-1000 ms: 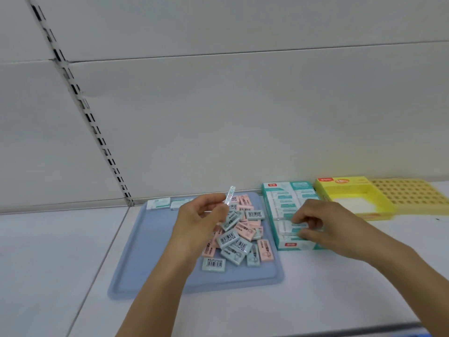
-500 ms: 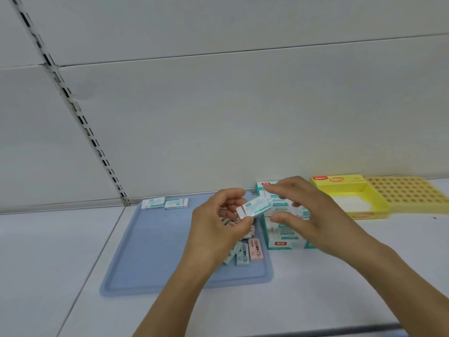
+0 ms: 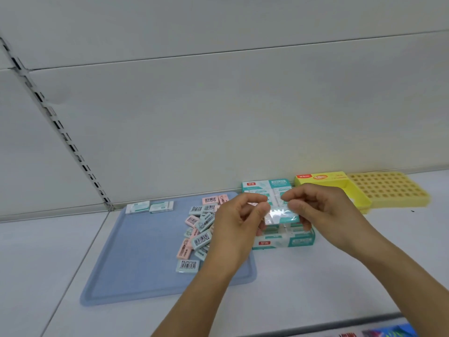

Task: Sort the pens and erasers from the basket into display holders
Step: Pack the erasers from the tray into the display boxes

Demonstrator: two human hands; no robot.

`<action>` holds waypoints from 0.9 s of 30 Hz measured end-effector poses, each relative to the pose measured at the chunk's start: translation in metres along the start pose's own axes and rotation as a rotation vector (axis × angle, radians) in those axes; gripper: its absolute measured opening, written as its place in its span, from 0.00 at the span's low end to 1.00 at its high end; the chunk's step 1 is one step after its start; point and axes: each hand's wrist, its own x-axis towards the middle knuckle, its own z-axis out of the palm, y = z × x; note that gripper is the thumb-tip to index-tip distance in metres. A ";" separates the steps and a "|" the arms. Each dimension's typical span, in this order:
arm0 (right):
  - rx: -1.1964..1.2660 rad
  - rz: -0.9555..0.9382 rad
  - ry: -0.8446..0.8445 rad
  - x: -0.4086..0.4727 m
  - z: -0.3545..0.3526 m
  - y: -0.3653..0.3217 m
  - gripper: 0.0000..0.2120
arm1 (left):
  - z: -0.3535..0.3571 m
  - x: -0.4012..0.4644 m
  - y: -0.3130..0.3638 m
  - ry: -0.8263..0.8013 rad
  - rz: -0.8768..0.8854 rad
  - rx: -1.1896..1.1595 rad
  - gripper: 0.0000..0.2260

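Both hands hold one wrapped white-and-teal eraser point(image 3: 281, 216) above the teal display box point(image 3: 284, 242). My left hand point(image 3: 239, 222) grips its left end with curled fingers and thumb. My right hand point(image 3: 320, 212) pinches its right end. A heap of several pink and pale blue erasers point(image 3: 198, 231) lies on the blue tray point(image 3: 136, 259), partly hidden by my left hand. Two more white-and-teal erasers point(image 3: 149, 206) lie at the tray's far left edge.
A yellow display box point(image 3: 332, 183) and a yellow grid pen holder point(image 3: 388, 188) stand at the back right against the white wall. The white shelf runs around the tray. Something colourful point(image 3: 384, 332) shows past the shelf's front edge at the bottom right.
My right hand left the teal box and came up to meet my left hand. The eraser, first in my left hand alone, is now held at both ends, lower over the box.
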 end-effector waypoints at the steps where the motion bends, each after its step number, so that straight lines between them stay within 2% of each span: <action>1: -0.027 0.016 0.037 0.001 -0.005 0.004 0.09 | 0.000 0.001 -0.004 -0.006 0.021 0.085 0.07; 3: -0.169 0.035 0.119 0.006 -0.016 0.014 0.08 | -0.004 0.003 -0.015 -0.041 0.172 0.437 0.14; 5: -0.328 0.065 0.127 0.008 -0.020 0.022 0.10 | -0.008 0.003 -0.025 -0.146 0.356 0.806 0.20; 8: -0.436 0.123 0.077 0.009 -0.013 0.030 0.08 | -0.012 -0.001 -0.038 -0.271 0.437 0.995 0.24; 12: -0.528 0.095 0.076 0.010 0.002 0.038 0.05 | -0.016 -0.002 -0.046 -0.275 0.493 1.021 0.20; 17: -0.500 0.057 0.091 0.005 0.004 0.043 0.06 | -0.019 0.000 -0.042 -0.370 0.399 0.997 0.26; 19: -0.547 0.070 0.084 0.007 0.003 0.043 0.06 | -0.019 -0.001 -0.039 -0.386 0.387 0.981 0.24; 21: -0.614 0.077 0.080 0.008 0.002 0.043 0.10 | -0.023 0.001 -0.035 -0.395 0.344 0.886 0.20; 22: -0.640 0.053 0.097 0.009 0.003 0.043 0.12 | -0.031 0.003 -0.033 -0.342 0.338 0.797 0.19; 24: -0.656 -0.010 0.159 0.009 0.007 0.037 0.10 | -0.061 0.013 -0.031 -0.120 0.334 0.631 0.17; 27: -0.612 -0.104 0.175 0.016 0.024 0.019 0.06 | -0.130 0.032 -0.045 0.154 0.198 0.656 0.16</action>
